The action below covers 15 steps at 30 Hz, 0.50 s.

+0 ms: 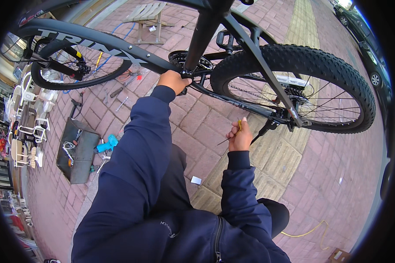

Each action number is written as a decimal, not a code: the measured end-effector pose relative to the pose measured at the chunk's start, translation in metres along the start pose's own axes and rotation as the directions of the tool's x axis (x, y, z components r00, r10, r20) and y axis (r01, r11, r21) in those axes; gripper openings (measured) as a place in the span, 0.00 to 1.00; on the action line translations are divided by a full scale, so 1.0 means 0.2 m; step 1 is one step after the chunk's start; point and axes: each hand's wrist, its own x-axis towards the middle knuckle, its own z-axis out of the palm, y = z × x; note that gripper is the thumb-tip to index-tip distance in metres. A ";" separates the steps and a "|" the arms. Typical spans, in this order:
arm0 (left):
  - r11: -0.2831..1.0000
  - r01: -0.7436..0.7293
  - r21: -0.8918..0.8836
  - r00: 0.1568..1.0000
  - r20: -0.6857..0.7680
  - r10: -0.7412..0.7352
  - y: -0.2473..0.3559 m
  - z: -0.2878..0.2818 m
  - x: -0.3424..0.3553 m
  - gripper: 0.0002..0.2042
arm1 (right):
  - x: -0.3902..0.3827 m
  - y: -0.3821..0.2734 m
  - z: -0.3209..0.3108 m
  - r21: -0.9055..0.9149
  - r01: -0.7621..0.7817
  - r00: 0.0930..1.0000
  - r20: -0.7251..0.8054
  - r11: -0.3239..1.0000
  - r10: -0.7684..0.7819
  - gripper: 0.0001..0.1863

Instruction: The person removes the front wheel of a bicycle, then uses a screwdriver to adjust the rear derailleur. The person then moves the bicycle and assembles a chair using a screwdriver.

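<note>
A black bicycle (156,62) stands side-on across the upper part of the view. My left hand (173,81) is closed at the bottom of its frame, where the tubes meet beside the chainring (178,57). Its fingertips are hidden behind the frame. My right hand (241,139) holds a thin screwdriver (224,141) with a yellow handle, its shaft pointing to the lower left. That hand is apart from the bicycle, below the chainstay and left of the kickstand (264,128). The knobbly rear wheel (364,94) is to the right.
On the paving at left lies an open tool case (84,162) with a turquoise power drill (107,143) beside it. Loose tools, including a wrench (122,104), lie near the front wheel (105,83). A wooden stool (145,15) is behind; parked cars (368,57) line the far right.
</note>
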 end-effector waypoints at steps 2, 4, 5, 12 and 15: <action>0.995 0.079 0.054 0.993 -0.089 -0.074 0.05 0.07 0.00 0.26 | 0.00 0.00 0.01 0.016 -0.005 1.000 0.003 1.000 0.005 0.24; 0.987 0.139 0.084 0.981 -0.147 -0.126 0.09 0.10 -0.01 0.27 | 0.00 0.00 0.01 0.028 -0.001 1.000 -0.001 1.000 0.001 0.24; 0.984 0.147 0.103 0.974 -0.186 -0.126 0.10 0.11 -0.02 0.27 | 0.00 -0.01 0.01 0.031 0.005 1.000 -0.003 1.000 -0.004 0.24; 0.967 0.178 0.182 0.945 -0.305 -0.117 0.16 0.13 -0.06 0.28 | -0.01 -0.05 -0.01 0.064 0.014 1.000 0.000 0.998 -0.014 0.24; 0.963 0.212 0.163 0.934 -0.324 -0.151 0.18 0.14 -0.06 0.28 | 0.00 -0.07 -0.02 0.082 0.012 1.000 -0.009 0.997 -0.011 0.24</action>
